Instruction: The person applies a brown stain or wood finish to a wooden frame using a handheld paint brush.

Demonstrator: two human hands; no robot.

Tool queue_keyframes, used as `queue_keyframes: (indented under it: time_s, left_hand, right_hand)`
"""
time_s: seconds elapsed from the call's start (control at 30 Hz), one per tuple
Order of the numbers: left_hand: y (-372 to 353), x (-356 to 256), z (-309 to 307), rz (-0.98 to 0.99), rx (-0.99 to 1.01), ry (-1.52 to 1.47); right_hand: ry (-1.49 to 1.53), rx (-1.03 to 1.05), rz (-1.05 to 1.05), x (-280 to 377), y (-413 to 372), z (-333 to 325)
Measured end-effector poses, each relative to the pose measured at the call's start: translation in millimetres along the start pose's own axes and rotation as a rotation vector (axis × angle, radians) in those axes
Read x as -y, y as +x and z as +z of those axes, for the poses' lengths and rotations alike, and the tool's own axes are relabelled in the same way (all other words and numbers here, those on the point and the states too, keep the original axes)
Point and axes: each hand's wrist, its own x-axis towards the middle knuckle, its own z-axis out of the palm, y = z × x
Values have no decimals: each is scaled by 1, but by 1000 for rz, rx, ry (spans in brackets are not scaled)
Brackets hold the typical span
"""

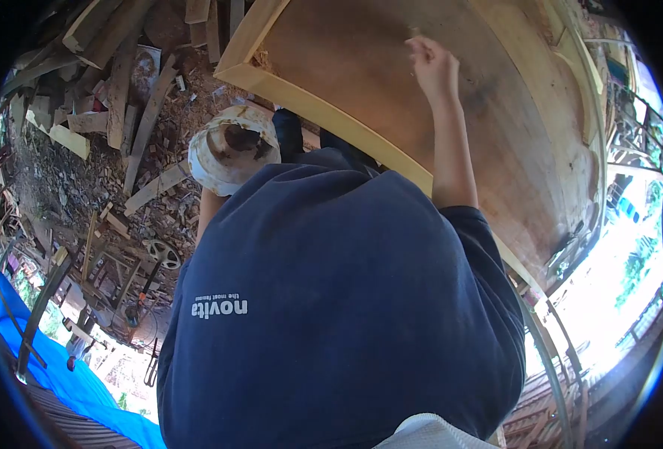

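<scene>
A stained white container [234, 150], with brown material inside, is held up at my left side. My left forearm [205, 209] runs up to it, while the container hides the fingers of my left hand. Over a wide brown wooden panel [496, 142] with a pale wood frame, my right hand [434, 63] is raised with its fingers bent together. A tiny pale thing shows at the fingertips, too small and blurred to name.
Offcuts and wood planks [151, 112] litter the ground at the left. The pale frame edge [331, 120] of the panel runs close in front of my body. A blue tarp [84, 389] hangs at the lower left.
</scene>
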Motion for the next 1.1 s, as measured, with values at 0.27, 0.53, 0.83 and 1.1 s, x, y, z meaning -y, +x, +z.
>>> queue_keyframes:
  time_s: [0.27, 0.53, 0.83, 1.1]
  left_hand:
    - [34, 1, 10, 29, 50, 7]
    - [65, -3, 15, 118, 62, -8]
    - [98, -10, 12, 244, 16, -45]
    - [96, -16, -2, 286, -34, -51]
  right_hand:
    - [-141, 58, -103, 3, 56, -17]
    - [35, 268, -124, 16, 140, -11]
    - [-110, 243, -329, 119, 231, 30]
    - [-320, 302, -342, 170, 258, 24]
